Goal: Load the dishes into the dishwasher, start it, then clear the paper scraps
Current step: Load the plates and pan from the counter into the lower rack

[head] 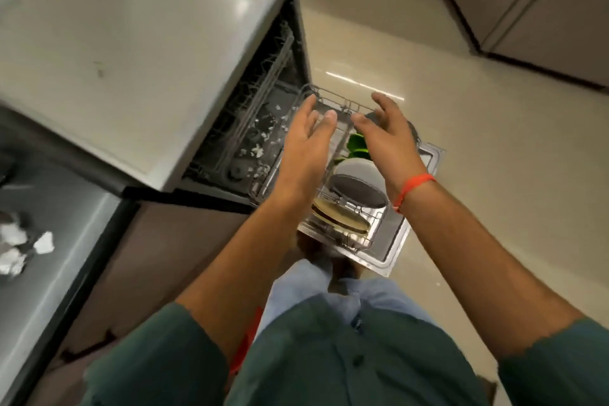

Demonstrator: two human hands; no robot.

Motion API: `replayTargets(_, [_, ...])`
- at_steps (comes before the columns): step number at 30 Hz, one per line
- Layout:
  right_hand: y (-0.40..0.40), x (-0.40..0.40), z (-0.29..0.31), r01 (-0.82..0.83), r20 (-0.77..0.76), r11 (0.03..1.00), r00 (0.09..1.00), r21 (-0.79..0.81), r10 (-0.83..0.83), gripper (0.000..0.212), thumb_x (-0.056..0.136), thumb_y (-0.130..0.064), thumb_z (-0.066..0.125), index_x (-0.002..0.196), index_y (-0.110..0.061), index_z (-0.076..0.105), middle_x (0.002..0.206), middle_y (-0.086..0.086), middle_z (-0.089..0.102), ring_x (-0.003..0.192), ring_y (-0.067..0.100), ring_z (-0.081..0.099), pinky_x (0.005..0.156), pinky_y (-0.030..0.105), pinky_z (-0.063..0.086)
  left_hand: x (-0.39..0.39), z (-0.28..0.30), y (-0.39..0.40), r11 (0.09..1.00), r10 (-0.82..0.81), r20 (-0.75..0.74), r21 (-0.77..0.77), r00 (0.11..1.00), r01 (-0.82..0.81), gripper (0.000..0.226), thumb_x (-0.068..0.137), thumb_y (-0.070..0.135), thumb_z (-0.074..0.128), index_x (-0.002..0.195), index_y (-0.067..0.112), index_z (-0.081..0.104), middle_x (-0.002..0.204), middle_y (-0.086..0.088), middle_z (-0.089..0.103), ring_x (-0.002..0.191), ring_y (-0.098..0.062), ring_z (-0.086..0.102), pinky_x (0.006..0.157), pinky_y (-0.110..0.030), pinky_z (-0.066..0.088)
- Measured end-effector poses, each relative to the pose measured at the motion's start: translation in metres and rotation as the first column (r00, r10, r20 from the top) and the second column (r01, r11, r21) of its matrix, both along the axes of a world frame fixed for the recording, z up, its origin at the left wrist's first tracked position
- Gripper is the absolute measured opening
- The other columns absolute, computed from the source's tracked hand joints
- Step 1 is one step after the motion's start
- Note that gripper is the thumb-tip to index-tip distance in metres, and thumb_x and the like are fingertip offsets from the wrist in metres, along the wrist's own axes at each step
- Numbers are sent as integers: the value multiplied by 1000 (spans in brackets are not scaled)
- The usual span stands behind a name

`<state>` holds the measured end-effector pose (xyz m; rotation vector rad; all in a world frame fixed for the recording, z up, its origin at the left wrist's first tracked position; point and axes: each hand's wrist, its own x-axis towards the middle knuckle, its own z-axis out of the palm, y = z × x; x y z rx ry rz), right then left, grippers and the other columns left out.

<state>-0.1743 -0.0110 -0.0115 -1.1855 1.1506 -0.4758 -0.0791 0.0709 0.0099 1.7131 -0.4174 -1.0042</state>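
Above the pulled-out grey wire dishwasher rack, which holds upright round plates and a green dish, left hand and right hand hover with fingers spread, holding nothing.

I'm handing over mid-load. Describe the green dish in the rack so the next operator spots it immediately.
Start at the open dishwasher door lying flat over the floor, with the pulled-out wire rack on it. Along the rack stand a tan plate nearest the person, a dark grey dish, a white one, then the green dish, partly hidden under the right hand. It is the only brightly coloured piece.
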Motion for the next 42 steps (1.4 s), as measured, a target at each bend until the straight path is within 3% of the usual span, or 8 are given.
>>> replayTargets(2, [19,10,32,-54,60,998,997,-30,55,55,94,-34,64,145,-38,42,155,-3,37,139,14,39,115,44,38,7,34,25,994,94,5,-54,996,-94,55,105,28,53,156,29,32,151,-1,47,110,7,60,73,-8,51])
replayTargets(7, [63,52,94,-222,198,971,952,-87,235,52,95,-30,64,144,-36,45,154,-3,38,140,7,37,113,32,36,27,95,94,952,291,84,-126,953,-280,55,102,33,56,153,38,36,157,3,40,138,-7,45,113,-35,41])
replayTargets(16, [173,142,162,-593,276,773,722,-224,634,42,94,-32,65,134,-39,53,145,-7,48,136,5,42,95,21,38,62,159,228,721,658,53,-333,751,-608,52,99,33,62,147,42,45,150,8,49,132,-3,53,115,-39,41])
replayTargets(23, [283,196,183,-750,225,592,548,-294,806,45,91,-35,67,134,-34,54,140,-2,54,128,1,50,104,25,42,92,159,345,527,815,-1,-414,580,-742,48,98,26,63,143,38,51,149,-1,51,131,-11,55,113,-43,44])
replayTargets(28, [353,228,178,-838,201,465,422,-287,884,41,95,-30,64,134,-34,55,128,-10,61,106,-10,59,83,15,47,111,146,425,411,886,-38,-394,461,-822,53,94,29,66,143,37,49,145,0,53,127,-10,58,110,-41,46])
replayTargets(33, [421,256,169,-902,182,354,316,-248,931,58,73,-50,68,130,-43,55,138,-1,56,127,12,54,107,44,45,123,135,485,268,944,-83,-366,318,-891,52,98,23,64,146,36,47,147,0,50,130,-14,56,111,-42,45])
replayTargets(38, [474,285,158,-960,170,223,194,-171,966,56,85,-43,69,137,-42,48,137,0,56,124,6,53,108,41,43,127,124,534,125,976,-127,-333,176,-935,63,85,36,69,144,39,48,145,3,54,132,-15,55,108,-38,47])
replayTargets(42, [510,318,143,-988,161,112,93,-109,983,50,93,-33,65,139,-38,47,133,-1,59,122,6,54,109,42,42,143,116,566,-9,989,-143,-263,30,-965,55,96,29,66,146,35,46,134,6,62,122,-12,63,107,-39,48])
